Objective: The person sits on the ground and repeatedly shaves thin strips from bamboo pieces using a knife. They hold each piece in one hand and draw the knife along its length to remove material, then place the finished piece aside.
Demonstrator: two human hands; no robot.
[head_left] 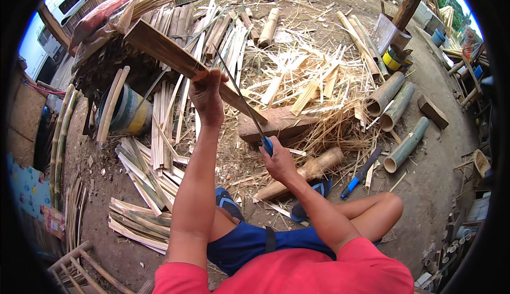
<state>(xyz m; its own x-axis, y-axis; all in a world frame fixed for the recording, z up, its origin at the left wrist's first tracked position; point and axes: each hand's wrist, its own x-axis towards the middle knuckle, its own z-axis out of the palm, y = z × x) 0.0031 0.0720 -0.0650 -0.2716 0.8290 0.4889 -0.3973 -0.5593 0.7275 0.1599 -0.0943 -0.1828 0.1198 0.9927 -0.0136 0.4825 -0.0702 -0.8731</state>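
My left hand (207, 97) is raised and wrapped round a split bamboo slat (164, 49), broad and brown, which slants from upper left down to the right. Its lower end is at a thick wooden block (276, 124) on the ground; whether the two touch I cannot tell. My right hand (280, 161) grips the blue handle of a long knife (241, 94). The narrow dark blade points up and to the left, crossing the slat just right of my left hand. On the ground to the right lies a second blue-handled knife (361, 173) with a dark blade.
A round log (303, 174) lies between my feet. Pale shavings (313, 76) heap up beyond the block. Split strips (151, 174) lie at the left, near a bucket (125, 110). Bamboo tubes (406, 145) and a wood block (433, 111) lie at the right. A post (411, 1) stands behind.
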